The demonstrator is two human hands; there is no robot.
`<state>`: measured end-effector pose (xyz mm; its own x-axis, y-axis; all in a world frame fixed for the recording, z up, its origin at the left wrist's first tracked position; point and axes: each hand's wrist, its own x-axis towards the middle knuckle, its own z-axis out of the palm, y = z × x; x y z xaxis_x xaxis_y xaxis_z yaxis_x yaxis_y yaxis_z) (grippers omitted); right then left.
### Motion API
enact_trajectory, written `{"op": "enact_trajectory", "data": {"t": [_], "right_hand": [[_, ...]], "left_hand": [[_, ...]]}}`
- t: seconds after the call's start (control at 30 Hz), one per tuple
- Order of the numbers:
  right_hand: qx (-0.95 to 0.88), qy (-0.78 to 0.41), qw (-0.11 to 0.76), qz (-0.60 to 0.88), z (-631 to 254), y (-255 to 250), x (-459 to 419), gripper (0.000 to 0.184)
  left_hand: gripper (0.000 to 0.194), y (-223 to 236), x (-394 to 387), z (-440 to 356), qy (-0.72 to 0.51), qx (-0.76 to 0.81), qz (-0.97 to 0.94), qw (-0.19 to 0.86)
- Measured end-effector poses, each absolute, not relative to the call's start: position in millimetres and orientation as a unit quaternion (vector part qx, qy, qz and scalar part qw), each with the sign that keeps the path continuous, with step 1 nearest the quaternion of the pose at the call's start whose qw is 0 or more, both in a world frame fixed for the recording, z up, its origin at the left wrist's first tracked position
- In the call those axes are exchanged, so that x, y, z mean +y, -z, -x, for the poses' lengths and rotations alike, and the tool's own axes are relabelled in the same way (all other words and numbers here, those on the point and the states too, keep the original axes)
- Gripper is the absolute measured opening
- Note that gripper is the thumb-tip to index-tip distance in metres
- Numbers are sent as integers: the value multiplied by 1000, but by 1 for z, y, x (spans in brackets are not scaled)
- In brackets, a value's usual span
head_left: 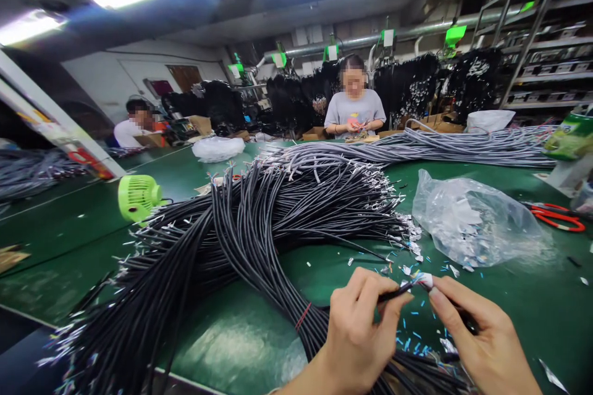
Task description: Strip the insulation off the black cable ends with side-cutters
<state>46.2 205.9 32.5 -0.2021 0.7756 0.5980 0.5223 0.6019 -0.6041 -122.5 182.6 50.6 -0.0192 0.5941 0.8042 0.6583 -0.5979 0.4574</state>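
Note:
My left hand [359,321] pinches the end of a thin black cable [393,292] near the table's front edge. My right hand [482,336] pinches the white and blue tip [422,279] of that same cable with thumb and forefinger. Both hands are closed. A large bundle of black cables [241,241] with stripped ends spreads over the green table [222,345] to the left of my hands. Small blue and white scraps [412,339] lie under my hands.
A crumpled clear plastic bag [472,222] lies right of the bundle, with red scissors [556,217] beyond it. A green fan [138,196] sits at the left. Grey cables [463,147] run across the back. Two people sit at the far side, one in a grey shirt [354,112].

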Motion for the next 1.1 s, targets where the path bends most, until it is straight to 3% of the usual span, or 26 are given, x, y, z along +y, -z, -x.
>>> {"op": "enact_trajectory", "data": {"t": [0.17,0.4,0.5,0.8,1.1], "right_hand": [[-758,-126,497,403,-44,-39,204,21],[-758,-151,500,392,-41,-41,203,15],[-710,-197,514,439,-41,-38,202,13],[-649,-339,495,468,-47,-35,206,19],[-588,-466,482,452,-42,-25,207,21]], "left_hand": [[7,-53,180,124,544,-477,688,-60],[26,-56,183,126,501,-493,698,-135],[23,-55,183,123,515,-497,680,-158],[14,-49,181,114,544,-425,718,-89],[13,-41,179,109,533,-471,703,9]]}}
